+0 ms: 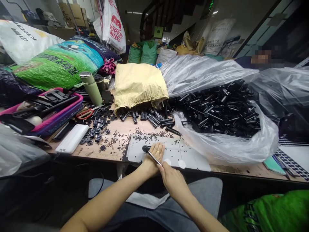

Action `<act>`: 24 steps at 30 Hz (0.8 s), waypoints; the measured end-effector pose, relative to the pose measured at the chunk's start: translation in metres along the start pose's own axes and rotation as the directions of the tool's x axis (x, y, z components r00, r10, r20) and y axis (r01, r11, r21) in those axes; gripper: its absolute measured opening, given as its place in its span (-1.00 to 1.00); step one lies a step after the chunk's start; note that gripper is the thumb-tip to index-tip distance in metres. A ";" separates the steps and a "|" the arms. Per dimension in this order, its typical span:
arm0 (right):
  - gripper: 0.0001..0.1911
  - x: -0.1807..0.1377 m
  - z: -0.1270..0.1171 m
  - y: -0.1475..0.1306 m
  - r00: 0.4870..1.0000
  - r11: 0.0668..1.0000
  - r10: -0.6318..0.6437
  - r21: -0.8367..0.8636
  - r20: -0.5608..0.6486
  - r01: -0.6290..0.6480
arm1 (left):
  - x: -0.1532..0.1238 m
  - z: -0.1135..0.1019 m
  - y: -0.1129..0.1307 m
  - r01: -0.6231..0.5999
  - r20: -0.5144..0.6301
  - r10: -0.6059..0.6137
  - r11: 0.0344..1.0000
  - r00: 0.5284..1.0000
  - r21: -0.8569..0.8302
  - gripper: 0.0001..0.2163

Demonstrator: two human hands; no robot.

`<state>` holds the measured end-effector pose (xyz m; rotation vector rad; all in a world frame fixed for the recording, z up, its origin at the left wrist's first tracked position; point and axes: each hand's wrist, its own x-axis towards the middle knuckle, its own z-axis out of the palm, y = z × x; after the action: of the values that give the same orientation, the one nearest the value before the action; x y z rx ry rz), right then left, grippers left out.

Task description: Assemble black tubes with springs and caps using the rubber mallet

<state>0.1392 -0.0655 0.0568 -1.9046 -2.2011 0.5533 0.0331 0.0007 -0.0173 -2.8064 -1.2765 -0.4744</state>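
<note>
My left hand (153, 158) rests at the table's near edge, fingers closed around a thin metal rod (151, 155) with a black round cap at its far end (145, 148); a ring shows on one finger. My right hand (172, 178) is closed on the rod's near end, just behind the left hand. Both hands lie over a white plastic sheet (175, 154) dotted with small black washers. Beyond it lie black ribbed grips (149, 116) spilling from a yellow sack (138, 83).
A big clear bag of black tubes (217, 112) fills the right. At left stand a pink tray of tools (41, 111), a green flask (91, 87), red scissors (86, 113) and a white power bank (72, 138). Sacks pile up behind. Another person sits far right.
</note>
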 end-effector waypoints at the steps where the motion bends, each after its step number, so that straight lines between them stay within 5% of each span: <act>1: -0.63 0.003 0.002 0.002 1.000 1.000 0.009 -0.004 0.025 -0.009 | 0.002 -0.001 -0.003 0.008 -0.012 -0.008 0.999 1.000 -0.031 -0.53; 6: -0.58 0.010 -0.019 0.021 0.990 0.990 0.096 0.116 -0.103 -0.083 | 0.007 -0.013 0.001 0.084 0.030 -0.081 0.990 0.996 -0.115 -0.71; 11: -0.61 -0.004 -0.047 0.016 0.974 0.970 0.094 0.237 -0.207 -0.043 | -0.002 -0.018 0.015 -0.002 -0.005 0.002 0.996 1.000 -0.084 -0.54; 14: -0.65 -0.014 -0.044 0.004 0.962 0.960 0.043 0.279 -0.270 0.036 | -0.003 -0.016 0.016 0.012 0.033 -0.009 0.996 0.999 -0.092 -0.33; 20: -0.64 -0.013 -0.020 -0.003 0.977 0.984 -0.044 0.158 -0.210 0.078 | 0.008 -0.011 0.007 0.025 0.091 -0.013 0.991 0.996 -0.132 -0.39; 24: -0.60 -0.011 -0.021 -0.002 0.946 0.981 -0.056 0.161 -0.318 0.112 | 0.013 -0.008 0.004 0.028 0.058 -0.021 0.992 0.998 -0.124 -0.31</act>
<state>0.1473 -0.0728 0.0776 -1.6684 -1.9509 0.3865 0.0417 0.0063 -0.0061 -2.9297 -1.3386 -0.4955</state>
